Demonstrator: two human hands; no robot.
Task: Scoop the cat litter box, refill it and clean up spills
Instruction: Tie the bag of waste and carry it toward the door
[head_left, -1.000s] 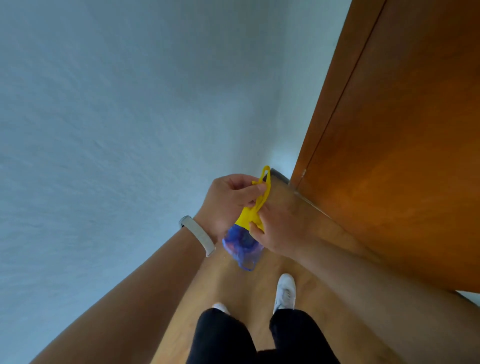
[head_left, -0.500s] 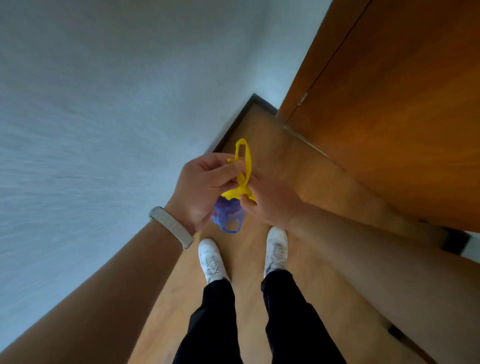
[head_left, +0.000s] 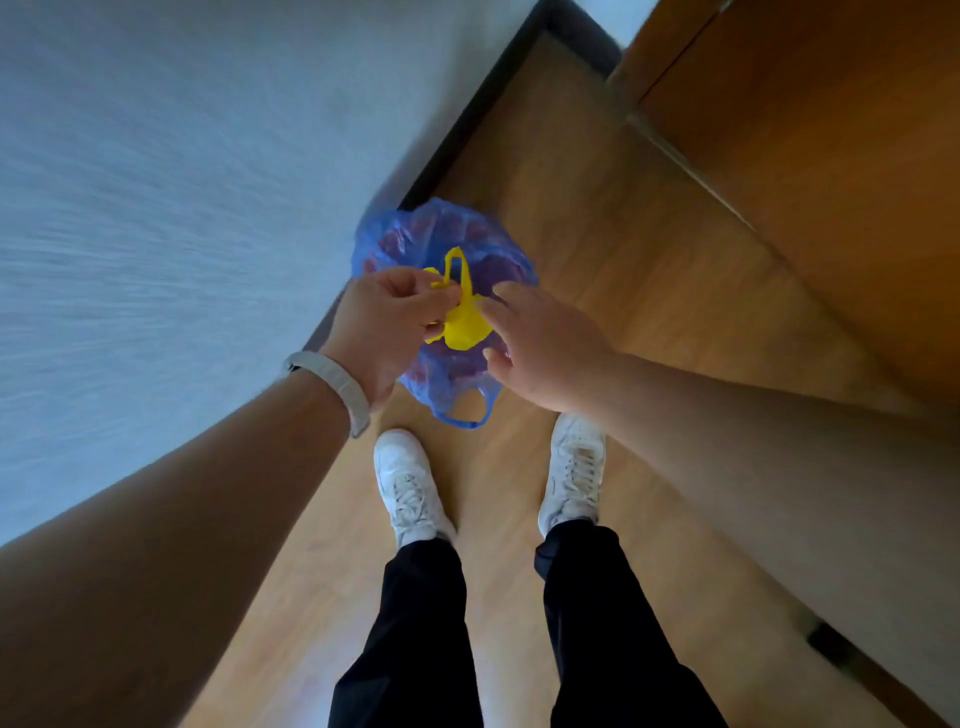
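A full blue plastic bag (head_left: 441, 234) sits low over the wooden floor (head_left: 597, 249), against the white wall (head_left: 182, 182). On top of it is a yellow plastic bag (head_left: 462, 322) with thin loop handles. My left hand (head_left: 387, 322) pinches one yellow handle between thumb and fingers. My right hand (head_left: 540, 348) hovers on the yellow bag's right side with fingers spread, fingertips touching or nearly touching it. One blue handle loop hangs at the bag's near edge. No litter box or scoop is in view.
My two white shoes (head_left: 410, 488) stand just behind the bag on the floor. A dark skirting (head_left: 467, 119) runs along the wall. A brown wooden door (head_left: 831, 156) closes the right side, leaving a narrow strip of floor.
The view tilted down and the bag dropped from chest height to near the floor. My right hand has let go of the yellow handles and spread open; the left still pinches them.
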